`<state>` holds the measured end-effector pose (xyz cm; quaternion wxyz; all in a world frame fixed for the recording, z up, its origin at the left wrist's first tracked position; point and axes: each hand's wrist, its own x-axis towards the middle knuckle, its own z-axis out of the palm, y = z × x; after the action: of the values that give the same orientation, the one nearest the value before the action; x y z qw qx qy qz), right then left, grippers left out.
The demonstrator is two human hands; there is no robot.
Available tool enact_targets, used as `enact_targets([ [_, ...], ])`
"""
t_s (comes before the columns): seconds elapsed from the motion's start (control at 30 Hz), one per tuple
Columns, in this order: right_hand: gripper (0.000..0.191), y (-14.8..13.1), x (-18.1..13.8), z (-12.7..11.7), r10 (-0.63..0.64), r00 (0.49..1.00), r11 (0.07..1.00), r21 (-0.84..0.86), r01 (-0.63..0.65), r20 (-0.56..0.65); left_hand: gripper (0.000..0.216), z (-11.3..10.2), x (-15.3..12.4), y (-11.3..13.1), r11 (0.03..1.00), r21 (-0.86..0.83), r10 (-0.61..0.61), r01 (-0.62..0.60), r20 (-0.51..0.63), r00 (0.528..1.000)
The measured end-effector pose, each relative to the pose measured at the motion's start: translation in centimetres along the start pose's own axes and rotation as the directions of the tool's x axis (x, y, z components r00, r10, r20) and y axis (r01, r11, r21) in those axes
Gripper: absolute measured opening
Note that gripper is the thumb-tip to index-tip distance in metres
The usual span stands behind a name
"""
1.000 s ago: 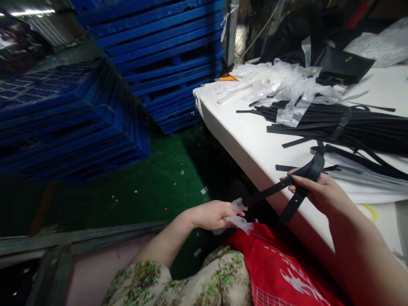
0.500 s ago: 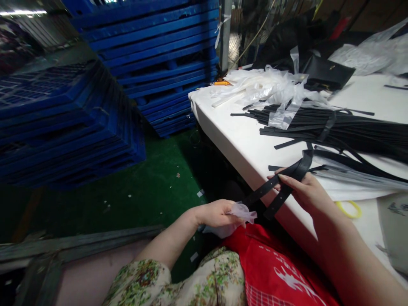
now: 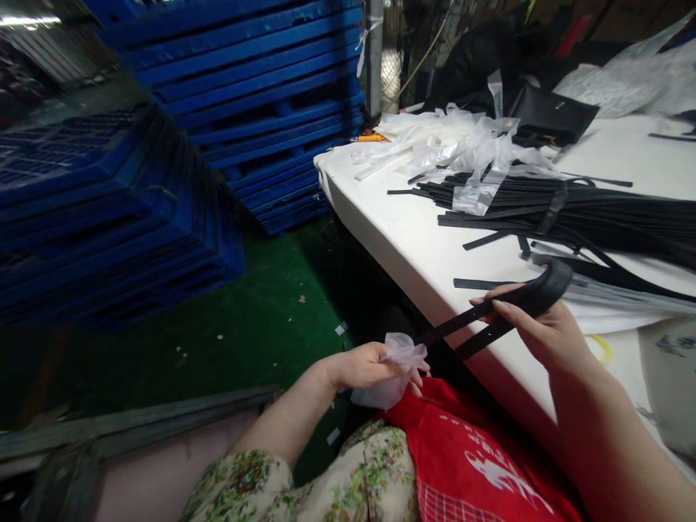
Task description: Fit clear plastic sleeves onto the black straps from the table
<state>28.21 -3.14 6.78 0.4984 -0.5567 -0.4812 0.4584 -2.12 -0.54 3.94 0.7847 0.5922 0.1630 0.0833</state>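
My right hand (image 3: 544, 330) is closed on a black strap (image 3: 505, 308) folded into a loop at the edge of the white table (image 3: 402, 225). The strap's two ends point left toward my left hand (image 3: 364, 366). That hand pinches a crumpled piece of clear plastic wrap (image 3: 399, 362) at the tip of the strap's upper end, above my lap and a red cloth (image 3: 467, 464).
A bundle of black straps (image 3: 587, 210) lies across the table, with loose clear plastic scraps (image 3: 457, 145) behind it and a black bag (image 3: 554, 116) further back. Blue pallets (image 3: 163, 145) are stacked on the green floor (image 3: 261, 312) to the left. A yellow ring (image 3: 601, 348) lies near my right wrist.
The strap loop in my right hand has flattened and turned more level. My left hand has gathered the plastic wrap into a tighter bunch. The view has shifted slightly right.
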Motion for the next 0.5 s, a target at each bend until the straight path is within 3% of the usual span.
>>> enact_targets([
  [0.23, 0.033, 0.4, 0.7, 0.7, 0.08, 0.991, 0.996, -0.034, -0.076, 0.104, 0.057, 0.4, 1.1, -0.2, 0.997, 0.011, -0.074, 0.074, -0.013, 0.997],
  [0.4, 0.032, 1.4, -0.3, 3.8, 0.179, 0.972, 0.977, 0.093, -0.194, 0.154, 0.059, 0.6, 1.9, -0.9, 0.995, 0.028, -0.092, 0.094, -0.044, 0.995],
  [0.5, 0.033, 2.6, -0.9, 5.4, 0.179, 0.949, 0.971, 0.108, -0.213, 0.26, 0.059, 0.8, 2.4, -1.2, 0.994, -0.004, -0.112, 0.112, -0.098, 0.989],
])
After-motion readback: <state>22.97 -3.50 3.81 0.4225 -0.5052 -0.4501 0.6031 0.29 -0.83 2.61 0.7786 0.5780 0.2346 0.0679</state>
